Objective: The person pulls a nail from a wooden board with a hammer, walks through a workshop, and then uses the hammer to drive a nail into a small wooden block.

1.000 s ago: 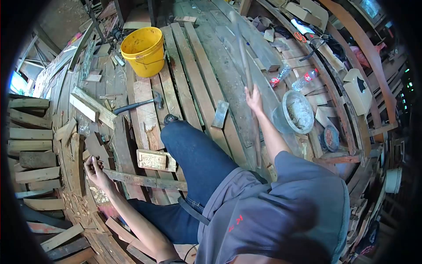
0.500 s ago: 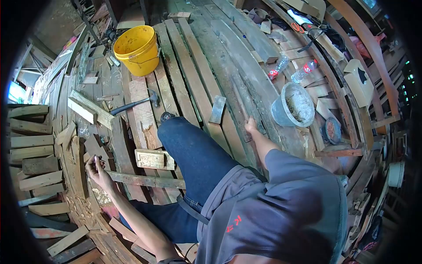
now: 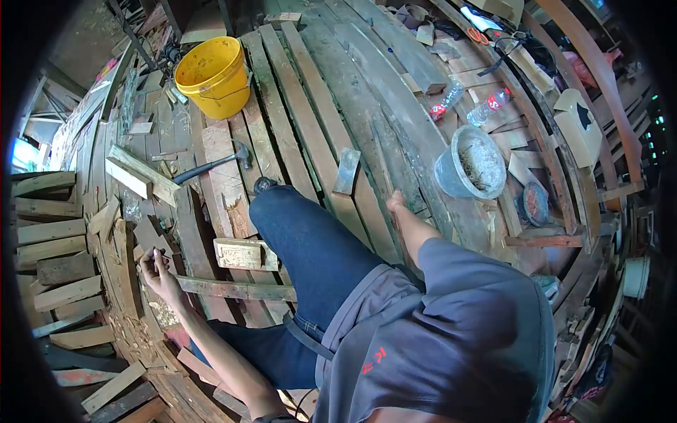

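My left hand (image 3: 159,273) is raised over the wood scraps at the left, its thumb and fingers pinched together; what they hold, if anything, is too small to name. To the right of my knee, my right hand (image 3: 396,201) is closed around the lower end of a long thin dark bar (image 3: 381,149) lying along the planks. A hammer (image 3: 211,166) with a dark handle rests on boards beyond my left hand. Nearer my knee lies a short pale wood block (image 3: 238,254). A small flat metal-grey piece (image 3: 346,170) sits on the slats between my knee and right hand.
A yellow bucket (image 3: 214,79) stands at the upper left. On the right are a grey bucket (image 3: 470,163), two plastic bottles (image 3: 488,107), a small round container (image 3: 534,204) and orange-handled scissors (image 3: 477,36). Stacked wood pieces (image 3: 65,270) line the left edge.
My right hand has shifted slightly left and toward the far side. My left hand keeps nearly the same pose. The view has shifted slightly.
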Action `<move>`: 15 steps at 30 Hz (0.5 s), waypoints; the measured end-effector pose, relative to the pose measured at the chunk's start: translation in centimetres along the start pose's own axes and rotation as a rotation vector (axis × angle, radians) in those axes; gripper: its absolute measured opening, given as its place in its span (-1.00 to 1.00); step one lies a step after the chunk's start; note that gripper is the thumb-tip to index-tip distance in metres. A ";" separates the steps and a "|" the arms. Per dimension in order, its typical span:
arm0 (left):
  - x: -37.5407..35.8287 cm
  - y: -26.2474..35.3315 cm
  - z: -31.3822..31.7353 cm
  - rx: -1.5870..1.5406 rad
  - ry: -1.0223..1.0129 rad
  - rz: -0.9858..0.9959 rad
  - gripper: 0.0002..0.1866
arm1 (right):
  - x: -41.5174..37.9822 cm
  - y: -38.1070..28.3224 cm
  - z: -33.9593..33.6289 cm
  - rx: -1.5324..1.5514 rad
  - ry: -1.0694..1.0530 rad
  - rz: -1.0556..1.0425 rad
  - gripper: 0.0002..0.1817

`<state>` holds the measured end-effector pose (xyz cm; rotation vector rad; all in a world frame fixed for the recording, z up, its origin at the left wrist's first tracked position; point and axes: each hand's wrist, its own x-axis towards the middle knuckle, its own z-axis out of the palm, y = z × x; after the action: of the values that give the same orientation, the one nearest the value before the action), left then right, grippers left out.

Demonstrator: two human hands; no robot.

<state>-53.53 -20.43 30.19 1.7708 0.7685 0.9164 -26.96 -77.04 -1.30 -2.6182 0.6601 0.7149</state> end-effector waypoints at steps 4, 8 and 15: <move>-0.2 0.2 0.2 0.012 -0.001 -0.014 -0.86 | -0.7 -1.5 -1.4 0.071 -0.081 0.060 -0.30; -0.2 0.4 0.4 -0.017 -0.015 0.019 -0.86 | -2.2 -2.3 -2.4 0.123 0.080 -0.006 -0.33; -0.2 0.5 0.9 -0.065 -0.020 -0.022 -0.88 | -6.6 -5.1 -4.8 0.421 0.450 -0.516 -0.62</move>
<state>-52.81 -21.14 30.39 1.7096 0.7363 0.8974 -27.52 -72.63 7.19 -2.3904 0.1857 -0.1579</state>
